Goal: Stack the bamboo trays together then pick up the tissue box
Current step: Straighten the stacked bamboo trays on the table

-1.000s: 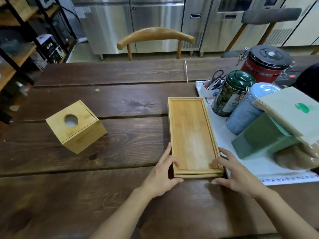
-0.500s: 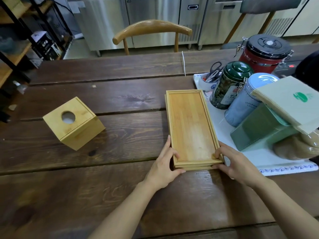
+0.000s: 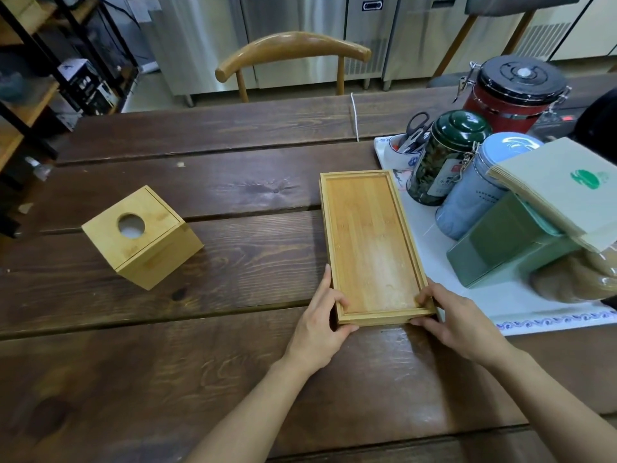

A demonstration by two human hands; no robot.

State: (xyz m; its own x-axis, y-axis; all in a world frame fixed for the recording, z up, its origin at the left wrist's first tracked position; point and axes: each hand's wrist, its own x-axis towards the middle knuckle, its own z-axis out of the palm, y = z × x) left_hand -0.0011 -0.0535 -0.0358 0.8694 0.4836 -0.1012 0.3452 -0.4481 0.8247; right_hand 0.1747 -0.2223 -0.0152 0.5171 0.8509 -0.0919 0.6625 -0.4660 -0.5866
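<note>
Two long bamboo trays (image 3: 369,242) lie stacked one on the other in the middle of the dark wooden table (image 3: 233,162). My left hand (image 3: 320,324) grips the stack's near left corner, thumb under the front edge. My right hand (image 3: 457,320) grips the near right corner the same way. The tissue box (image 3: 142,237), a bamboo cube with a round hole in its top and white tissue inside, stands apart on the left of the table, untouched.
To the right, a white mat (image 3: 521,305) carries a green tin (image 3: 445,155), a pale blue tin (image 3: 480,188), a red canister with a black lid (image 3: 510,91), a cup with scissors (image 3: 405,145), a green box (image 3: 507,242) and paper napkins (image 3: 561,185). A wooden chair (image 3: 293,51) stands beyond the far edge.
Both hands closed in on the stack's near corners, fingers curling around the front edge. The upper tray sits more squarely on the lower one. The tissue box did not move.
</note>
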